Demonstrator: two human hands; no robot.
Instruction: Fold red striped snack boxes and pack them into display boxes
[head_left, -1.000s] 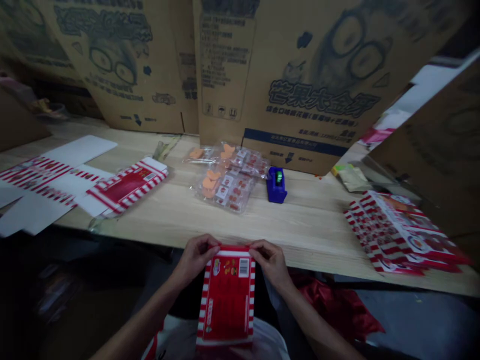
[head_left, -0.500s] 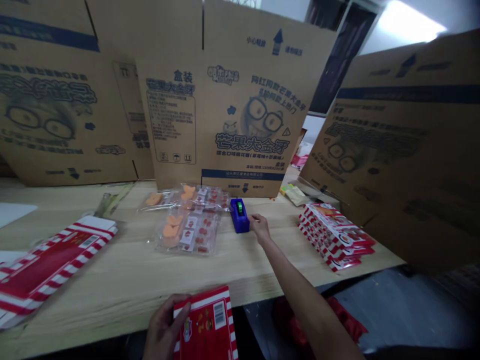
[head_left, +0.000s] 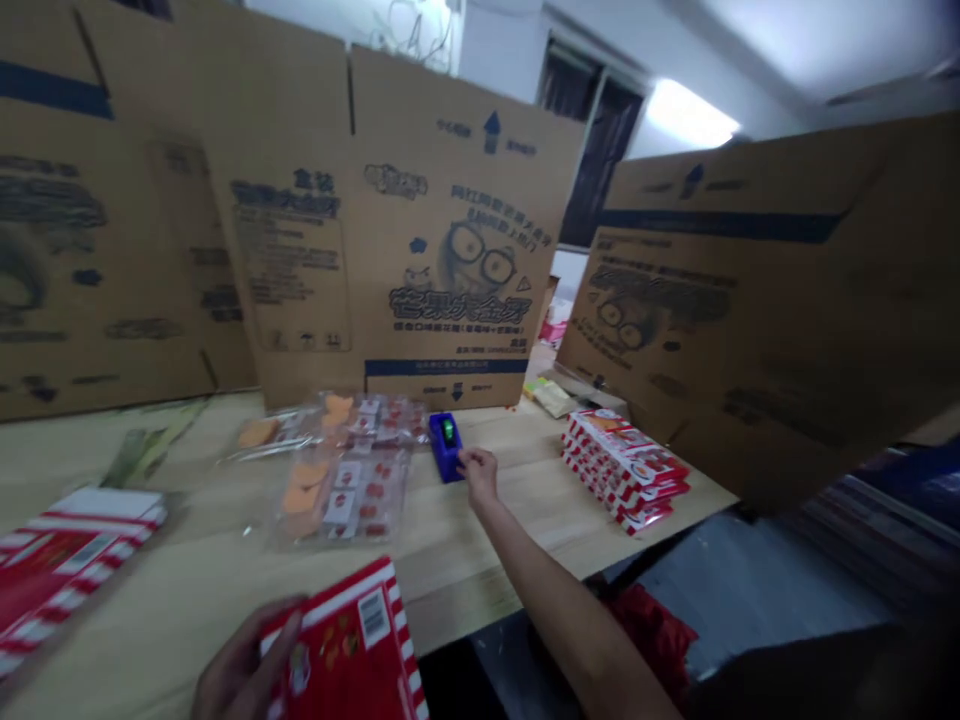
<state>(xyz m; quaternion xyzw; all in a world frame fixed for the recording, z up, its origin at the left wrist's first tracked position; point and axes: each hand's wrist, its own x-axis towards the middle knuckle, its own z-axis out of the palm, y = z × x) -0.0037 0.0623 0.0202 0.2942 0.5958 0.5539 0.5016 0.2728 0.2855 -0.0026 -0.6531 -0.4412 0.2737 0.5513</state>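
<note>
My left hand (head_left: 240, 662) grips the left edge of a red box with red-and-white striped borders (head_left: 346, 650), held at the near edge of the wooden table (head_left: 465, 560). My right arm stretches forward over the table. My right hand (head_left: 478, 470) rests against the near right side of a small blue tape dispenser with a green roll (head_left: 445, 445); its fingers are curled at the dispenser, and whether they grasp it is unclear. Clear plastic packs of orange candies and small red-and-white pieces (head_left: 337, 480) lie just left of the dispenser.
A stack of flat red-and-white striped boxes (head_left: 626, 468) sits at the table's right end. More flat striped cartons (head_left: 67, 560) lie at the left. Large printed cardboard cartons (head_left: 397, 240) stand along the back and right (head_left: 772, 310). Red cloth (head_left: 649, 630) lies below the table edge.
My right hand left the red box, reached forward and now rests at the blue tape dispenser. My left hand alone keeps the box. The camera tilted up and swung right.
</note>
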